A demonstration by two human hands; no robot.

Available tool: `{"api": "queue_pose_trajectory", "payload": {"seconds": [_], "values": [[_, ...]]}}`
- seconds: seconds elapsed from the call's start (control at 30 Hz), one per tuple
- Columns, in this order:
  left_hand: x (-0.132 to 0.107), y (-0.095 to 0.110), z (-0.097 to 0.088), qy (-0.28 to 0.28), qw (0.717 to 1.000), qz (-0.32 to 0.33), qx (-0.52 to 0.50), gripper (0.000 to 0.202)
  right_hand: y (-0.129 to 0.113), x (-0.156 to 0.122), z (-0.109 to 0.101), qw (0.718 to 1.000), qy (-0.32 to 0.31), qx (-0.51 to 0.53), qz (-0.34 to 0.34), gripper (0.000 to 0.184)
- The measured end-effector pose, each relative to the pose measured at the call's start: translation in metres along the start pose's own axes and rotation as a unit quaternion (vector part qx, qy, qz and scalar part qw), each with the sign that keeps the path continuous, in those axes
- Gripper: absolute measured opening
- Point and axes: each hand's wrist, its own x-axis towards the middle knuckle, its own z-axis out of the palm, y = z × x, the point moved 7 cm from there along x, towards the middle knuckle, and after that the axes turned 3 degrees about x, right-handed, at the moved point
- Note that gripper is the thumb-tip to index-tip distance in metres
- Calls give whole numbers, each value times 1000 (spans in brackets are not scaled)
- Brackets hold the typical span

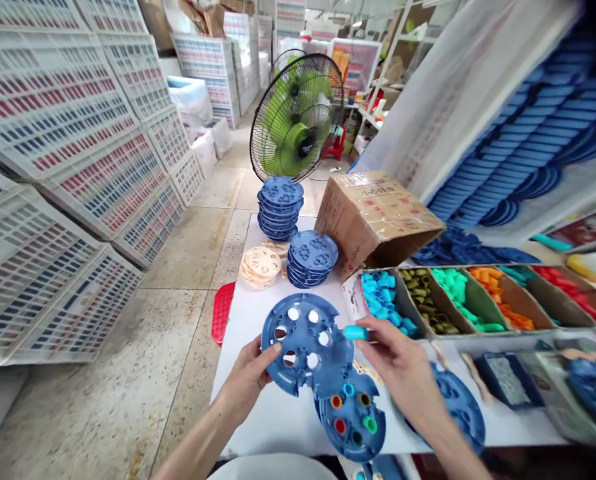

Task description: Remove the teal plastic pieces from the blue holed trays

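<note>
L hand [251, 373] grips blue disc [305, 343] by its edge, tilted up above table [278, 413]; R hand [395, 363] pinches teal cap [355, 332] at disc's right rim (filled disc [354, 417] just below).

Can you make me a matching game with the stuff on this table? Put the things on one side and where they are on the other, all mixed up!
Things:
1. blue perforated disc
2. light blue cap
3. cardboard box
4. disc with coloured caps

Places:
A. lying tipped on the table behind the sorting trays
B. pinched in the right hand
C. held up at its edge by the left hand
D. flat on the table, below the held disc

Right pairs: 1-C, 2-B, 3-A, 4-D
</note>
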Motion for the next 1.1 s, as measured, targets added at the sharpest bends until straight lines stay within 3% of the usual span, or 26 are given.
{"api": "queue_pose_trajectory", "payload": {"seconds": [0.1,0.23,0.67,0.93,1.1], "values": [[-15,3,-10,-12,1000,-1,11,38,-37,-19,37,999,-25,-19,-43,22],[-34,5,-22,-40,999,0,16,41,-57,-39,59,987,-30,-129,-89,24],[-74,-3,-27,-134,991,-17,24,44,-71,-97,82,924,-95,-357,-102,22],[-86,1,-39,-120,993,0,4,44,-89,-102,86,907,-66,-383,-163,24],[-92,6,-45,-106,994,19,-9,41,-104,-98,92,911,-50,-356,-204,25]]}}
